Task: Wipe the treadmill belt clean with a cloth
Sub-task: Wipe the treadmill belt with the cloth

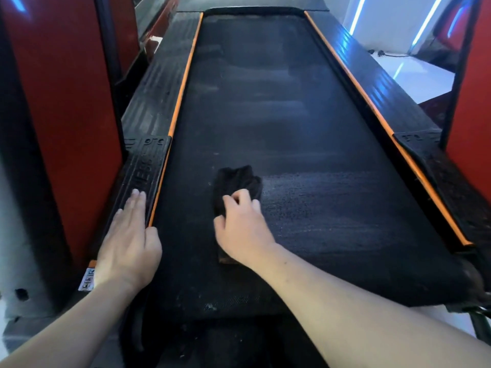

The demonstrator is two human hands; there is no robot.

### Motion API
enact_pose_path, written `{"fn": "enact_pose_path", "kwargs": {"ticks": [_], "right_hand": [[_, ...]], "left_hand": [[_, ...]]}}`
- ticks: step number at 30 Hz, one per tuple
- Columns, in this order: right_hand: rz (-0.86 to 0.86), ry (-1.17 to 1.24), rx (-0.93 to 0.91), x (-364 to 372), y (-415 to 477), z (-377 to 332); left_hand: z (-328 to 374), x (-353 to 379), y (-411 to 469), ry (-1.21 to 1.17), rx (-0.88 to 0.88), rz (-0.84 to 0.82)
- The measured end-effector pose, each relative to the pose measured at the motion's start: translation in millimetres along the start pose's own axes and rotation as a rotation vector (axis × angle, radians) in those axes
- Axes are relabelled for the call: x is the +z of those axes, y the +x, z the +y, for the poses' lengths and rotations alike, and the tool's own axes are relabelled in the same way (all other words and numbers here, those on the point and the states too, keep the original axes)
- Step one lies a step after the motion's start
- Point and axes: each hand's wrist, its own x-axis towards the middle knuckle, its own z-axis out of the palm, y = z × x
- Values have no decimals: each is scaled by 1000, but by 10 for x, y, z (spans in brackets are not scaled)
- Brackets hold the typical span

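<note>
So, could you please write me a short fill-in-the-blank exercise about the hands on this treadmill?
1. The right hand holds a dark ____ on the belt.
2. The left hand rests flat on the ____ side rail.
3. The strips along the belt's edges are coloured ____.
Missing words: cloth; left; orange.

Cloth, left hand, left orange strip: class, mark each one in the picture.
cloth [236, 180], head view, bunched far end
left hand [127, 235], head view, back of hand
left orange strip [160, 181], head view, mid-length
</note>
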Motion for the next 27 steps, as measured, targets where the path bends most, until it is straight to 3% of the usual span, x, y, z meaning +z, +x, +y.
{"fn": "enact_pose_path", "kwargs": {"ticks": [14,27], "right_hand": [[-296,178,-91,345,433,-718],[-58,24,-43,0,130,21]], "left_hand": [[-33,0,1,-15,36,-13],[-30,24,13,74,37,-21]]}}
